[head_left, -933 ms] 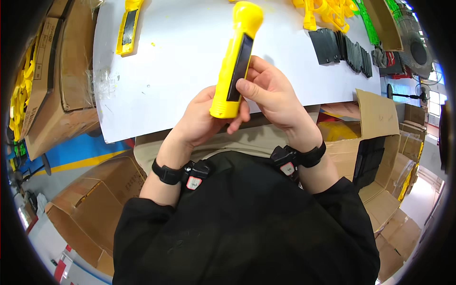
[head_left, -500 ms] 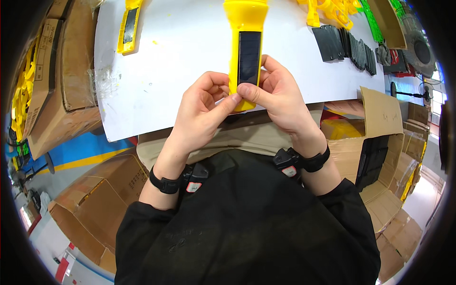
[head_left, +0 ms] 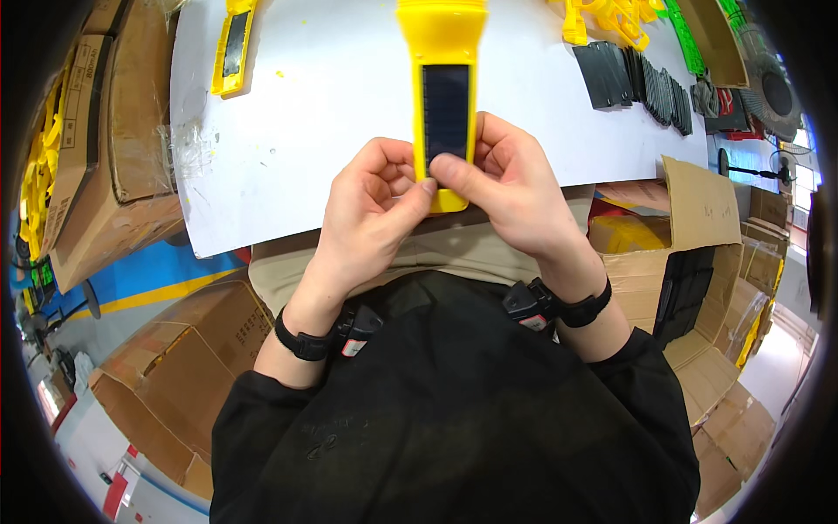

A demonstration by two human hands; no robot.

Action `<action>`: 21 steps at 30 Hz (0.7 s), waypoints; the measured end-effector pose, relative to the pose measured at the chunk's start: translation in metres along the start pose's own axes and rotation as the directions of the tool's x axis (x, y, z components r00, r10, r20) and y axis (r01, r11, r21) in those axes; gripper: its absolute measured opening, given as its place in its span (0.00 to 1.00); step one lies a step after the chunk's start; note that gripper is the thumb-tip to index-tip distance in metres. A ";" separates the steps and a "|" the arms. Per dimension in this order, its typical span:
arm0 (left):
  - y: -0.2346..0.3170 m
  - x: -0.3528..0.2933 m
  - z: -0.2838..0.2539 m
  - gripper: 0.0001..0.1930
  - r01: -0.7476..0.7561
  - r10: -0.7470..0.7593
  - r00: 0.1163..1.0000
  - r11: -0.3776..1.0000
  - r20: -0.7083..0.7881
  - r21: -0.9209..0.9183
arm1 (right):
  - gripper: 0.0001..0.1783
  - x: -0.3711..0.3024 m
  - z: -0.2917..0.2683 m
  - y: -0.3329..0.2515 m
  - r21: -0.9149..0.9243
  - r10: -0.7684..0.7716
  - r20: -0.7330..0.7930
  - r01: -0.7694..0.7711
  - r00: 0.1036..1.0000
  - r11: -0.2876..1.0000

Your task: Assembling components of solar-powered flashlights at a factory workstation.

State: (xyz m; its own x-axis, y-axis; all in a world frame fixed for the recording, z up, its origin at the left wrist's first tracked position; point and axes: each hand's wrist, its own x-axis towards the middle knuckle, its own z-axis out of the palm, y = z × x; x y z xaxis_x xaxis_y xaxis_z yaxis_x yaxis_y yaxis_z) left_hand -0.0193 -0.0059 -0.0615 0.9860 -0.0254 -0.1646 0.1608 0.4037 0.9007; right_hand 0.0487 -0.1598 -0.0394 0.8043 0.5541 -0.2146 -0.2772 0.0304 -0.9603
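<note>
A yellow flashlight with a dark solar panel set in its handle is held up before me, its wide head pointing away. My left hand grips the lower left side of the handle, thumb near the bottom corner. From the other side my right hand holds it, the thumb pressing on the panel's lower end. Both hands' fingertips behind the handle are partly hidden. Farther left on the white table lies another yellow casing with a dark strip in it.
Dark flat panels stand in a row at the right, below a heap of yellow plastic parts. Cardboard boxes flank me: one large box on the left, an open box below it, and another open box on the right.
The flashlight has moved slightly left and toward me, and turned a little more upright. Both hands shifted with it and keep their hold.
</note>
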 end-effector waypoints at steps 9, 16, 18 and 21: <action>0.002 0.005 -0.005 0.11 0.160 -0.149 0.986 0.971 0.073 -0.175 | 0.14 0.003 -0.007 -0.006 -0.021 0.066 0.089 -0.064 0.994 0.998; -0.025 0.012 -0.016 0.21 0.343 -0.040 0.900 0.677 0.433 -0.651 | 0.16 0.007 0.003 0.013 0.098 -0.252 -0.094 0.260 0.963 0.960; -0.018 0.012 -0.010 0.23 0.504 -0.269 0.835 0.725 0.480 -0.470 | 0.22 0.006 0.001 0.007 0.206 0.094 -0.024 -0.087 0.995 0.975; -0.002 0.006 -0.005 0.24 0.401 -0.333 0.906 0.872 0.260 -0.280 | 0.21 0.010 -0.001 0.008 0.125 -0.019 -0.099 0.031 0.995 0.992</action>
State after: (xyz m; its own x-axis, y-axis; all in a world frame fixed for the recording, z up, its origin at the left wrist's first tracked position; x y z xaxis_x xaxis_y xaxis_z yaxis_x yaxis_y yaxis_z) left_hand -0.0142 -0.0027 -0.0662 0.8513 -0.3953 -0.3450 0.5236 0.5980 0.6068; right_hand 0.0554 -0.1548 -0.0493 0.8574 0.4684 -0.2133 -0.3157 0.1512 -0.9367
